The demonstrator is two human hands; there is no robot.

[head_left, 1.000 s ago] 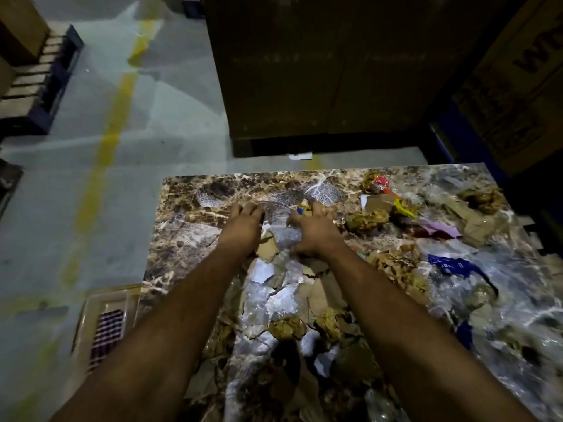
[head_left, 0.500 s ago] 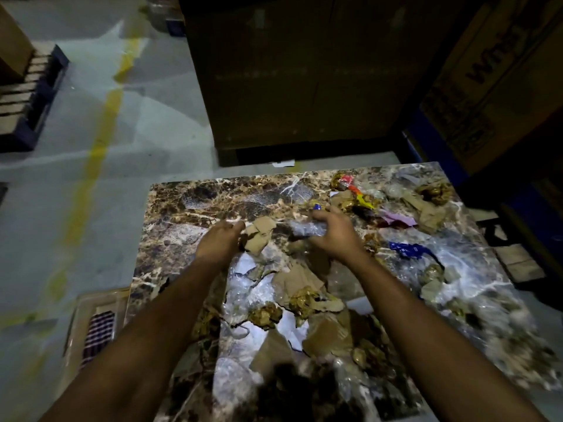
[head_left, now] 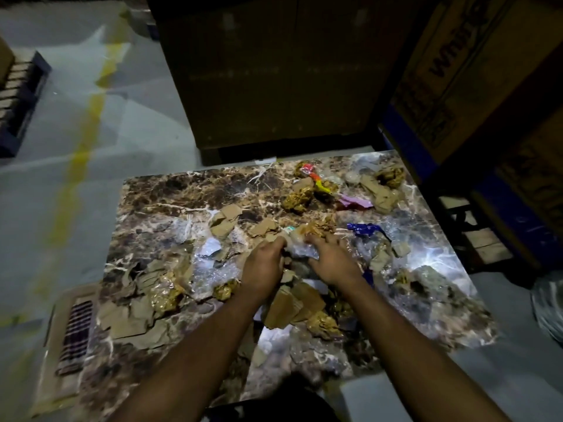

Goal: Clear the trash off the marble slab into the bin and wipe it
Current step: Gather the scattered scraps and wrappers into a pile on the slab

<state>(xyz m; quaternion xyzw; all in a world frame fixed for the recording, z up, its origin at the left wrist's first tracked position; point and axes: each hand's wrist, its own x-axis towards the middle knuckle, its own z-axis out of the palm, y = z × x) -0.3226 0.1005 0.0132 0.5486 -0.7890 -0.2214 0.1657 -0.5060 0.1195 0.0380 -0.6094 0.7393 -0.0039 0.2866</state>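
Early days: left hand and right hand bunch crinkly clear plastic wrap mid-frame; brown-veined marble slab still littered, unwiped

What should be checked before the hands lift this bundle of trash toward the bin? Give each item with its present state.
1. Left hand on the clear plastic wrap: ok, fingers curl into it.
2. Right hand on the same wrap: ok, fingers curl over it.
3. Bundle free of other scraps: cannot tell, cardboard pieces crowd beneath the hands.
4. Bin located: cannot tell, a tray with a checked cloth lies left of the slab, no bin clearly seen.
5. Marble slab ready for wiping: not ok, the blue wrapper and much litter remain.
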